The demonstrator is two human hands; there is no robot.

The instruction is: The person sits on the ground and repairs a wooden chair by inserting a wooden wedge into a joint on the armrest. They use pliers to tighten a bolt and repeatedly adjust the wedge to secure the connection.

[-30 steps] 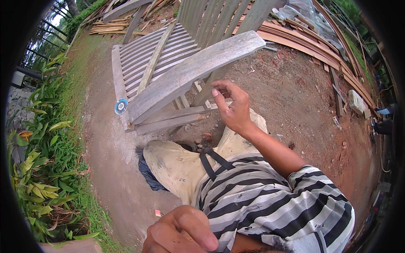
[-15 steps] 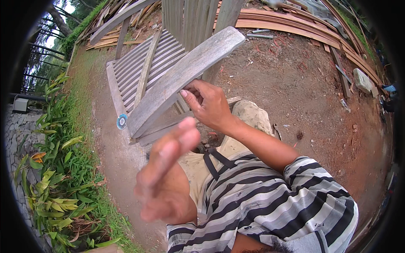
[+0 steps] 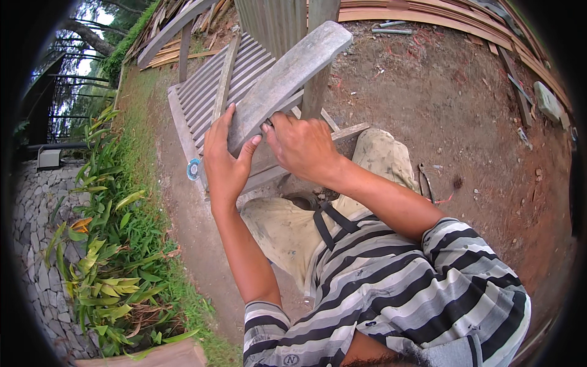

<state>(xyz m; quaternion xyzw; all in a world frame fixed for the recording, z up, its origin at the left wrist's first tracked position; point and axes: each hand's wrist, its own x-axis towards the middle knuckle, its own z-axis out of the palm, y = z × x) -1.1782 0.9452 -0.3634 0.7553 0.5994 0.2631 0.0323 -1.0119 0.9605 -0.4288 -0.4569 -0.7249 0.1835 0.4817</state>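
A weathered grey wooden bench stands before me, its slatted seat (image 3: 199, 92) reaching away to the left. Its broad armrest (image 3: 293, 70) slants across the middle of the view. Around the armrest's lower end, my left hand (image 3: 225, 156) is clasped, thumb on the near side and fingers on the far side. My right hand (image 3: 304, 147) is closed in a pinch against the armrest's near edge. A small dark bit shows at its fingertips, too little to name. A round blue-rimmed disc (image 3: 193, 169) sits at the seat's front corner, left of my left hand.
Stacked planks (image 3: 428, 18) lie at the back right, with short metal tubes (image 3: 391, 30) before them. Pliers-like handles (image 3: 426, 182) rest on the dirt by my knee. A pale block (image 3: 548, 101) stands far right. Leafy plants (image 3: 110, 263) border the left.
My left hand has come up and forward from in front of my body onto the armrest's lower end. My right hand stays at the near edge, its fingers more tightly curled. The view has shifted slightly.
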